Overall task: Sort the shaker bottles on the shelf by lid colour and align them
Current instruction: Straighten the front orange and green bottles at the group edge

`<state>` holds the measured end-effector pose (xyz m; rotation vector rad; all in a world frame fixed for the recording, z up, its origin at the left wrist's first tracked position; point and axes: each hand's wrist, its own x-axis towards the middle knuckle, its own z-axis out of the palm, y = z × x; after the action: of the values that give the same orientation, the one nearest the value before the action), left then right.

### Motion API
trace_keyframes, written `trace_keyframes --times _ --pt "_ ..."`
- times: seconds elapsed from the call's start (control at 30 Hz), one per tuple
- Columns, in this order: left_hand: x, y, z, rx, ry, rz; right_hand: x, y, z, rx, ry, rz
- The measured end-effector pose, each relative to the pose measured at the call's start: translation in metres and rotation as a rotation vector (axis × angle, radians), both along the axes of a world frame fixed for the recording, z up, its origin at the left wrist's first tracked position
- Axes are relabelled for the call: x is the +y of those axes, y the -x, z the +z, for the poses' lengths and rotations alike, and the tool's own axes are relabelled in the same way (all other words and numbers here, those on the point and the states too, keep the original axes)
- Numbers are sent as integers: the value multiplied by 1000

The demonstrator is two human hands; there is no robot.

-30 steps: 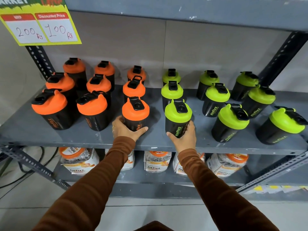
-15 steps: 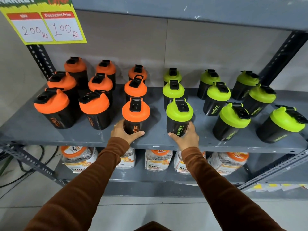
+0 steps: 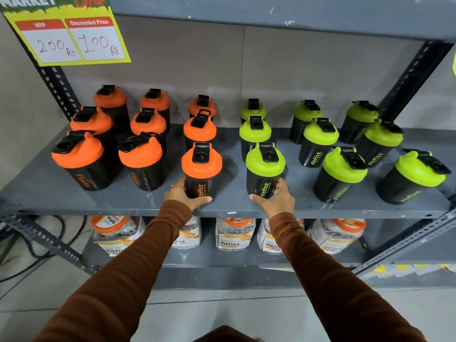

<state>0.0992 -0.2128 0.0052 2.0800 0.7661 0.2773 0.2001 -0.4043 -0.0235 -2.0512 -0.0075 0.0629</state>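
Left hand [image 3: 183,195] wraps base of front orange-lid bottle [image 3: 201,169]; right hand [image 3: 277,199] wraps front green-lid bottle [image 3: 265,170]; both low near shelf [image 3: 49,193] edge, likely squaring front row; colours already split left/right.

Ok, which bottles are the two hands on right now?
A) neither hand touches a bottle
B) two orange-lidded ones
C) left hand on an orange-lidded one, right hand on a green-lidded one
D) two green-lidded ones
C: the left hand wraps the front orange-lidded bottle and the right hand wraps the front green-lidded bottle, both standing on the shelf.
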Motion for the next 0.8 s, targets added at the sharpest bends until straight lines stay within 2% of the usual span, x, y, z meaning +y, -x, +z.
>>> trace_keyframes --times 0.57,0.8 --pt "0 2 0 9 24 -20 -4 14 11 -16 -18 45" --pt "6 2 -6 32 10 -77 -15 12 19 -15 54 195"
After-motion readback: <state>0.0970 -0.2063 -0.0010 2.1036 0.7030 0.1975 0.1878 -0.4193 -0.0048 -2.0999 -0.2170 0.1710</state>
